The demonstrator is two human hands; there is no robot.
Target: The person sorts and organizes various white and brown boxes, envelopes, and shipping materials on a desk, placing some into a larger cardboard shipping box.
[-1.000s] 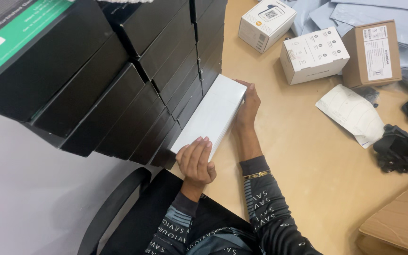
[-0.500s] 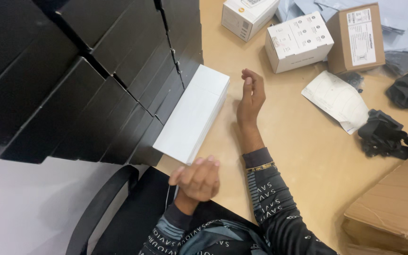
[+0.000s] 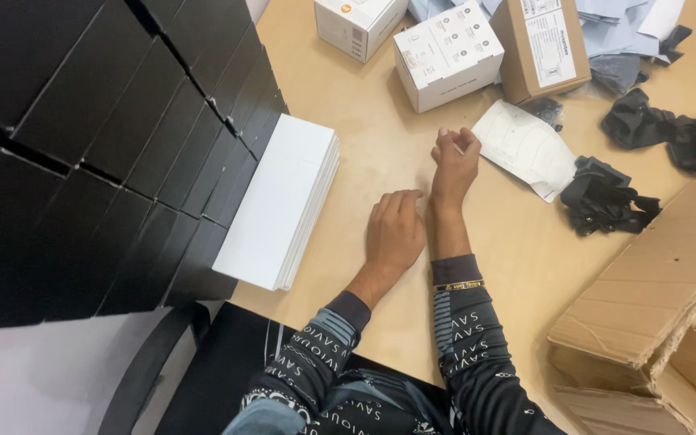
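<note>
While resting flat on smooth tan worktop (image 3: 364, 137): left hand (image 3: 394, 229), fingers spread, empty; right hand (image 3: 454, 159) loosely curled, empty. Matte white rectangular box (image 3: 279, 201) at nine o'clock, against black box stack (image 3: 106, 137).

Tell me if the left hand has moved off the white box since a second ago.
Yes. The left hand has left the white box beside the black boxes and lies flat on the table, right of it.

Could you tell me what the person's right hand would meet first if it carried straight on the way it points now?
Probably the white padded mailer just ahead of the right hand; it is already close.
</note>
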